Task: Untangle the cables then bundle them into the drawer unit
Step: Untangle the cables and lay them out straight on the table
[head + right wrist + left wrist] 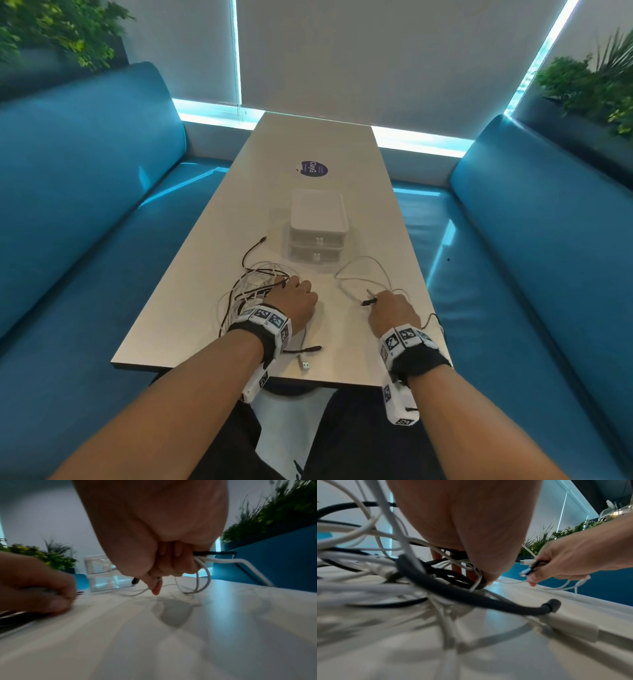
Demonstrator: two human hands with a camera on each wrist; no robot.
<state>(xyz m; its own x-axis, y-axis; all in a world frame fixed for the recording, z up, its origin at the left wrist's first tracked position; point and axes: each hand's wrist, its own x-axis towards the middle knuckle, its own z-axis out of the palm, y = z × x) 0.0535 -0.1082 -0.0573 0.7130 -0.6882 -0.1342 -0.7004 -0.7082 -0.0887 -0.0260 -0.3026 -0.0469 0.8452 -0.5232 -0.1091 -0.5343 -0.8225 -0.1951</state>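
On the long pale rectangular table (308, 144), the tangled heap of white and black cables (255, 284) lies toward the left near edge, and the left hand (294, 301) rests on top of it, forearm reaching in level from the near side, palm down. Its grip is curled into the heap, fingers (456, 568) hooked through the black and white strands. A loose black plug end (313, 348) and a silver USB plug (305, 365) lie on the table just behind that wrist. Past the heap, in the middle of the table, stands the small clear plastic two-drawer unit (317, 236) with a white top, both drawers closed. To the right, the right hand (390, 308) sits low over the table, knuckles up, its grip clenched around several cable ends: a dark plug (368, 301) pokes out leftward, and thin white cable loops (363, 274) trail away from the fist across the table toward the drawer unit.
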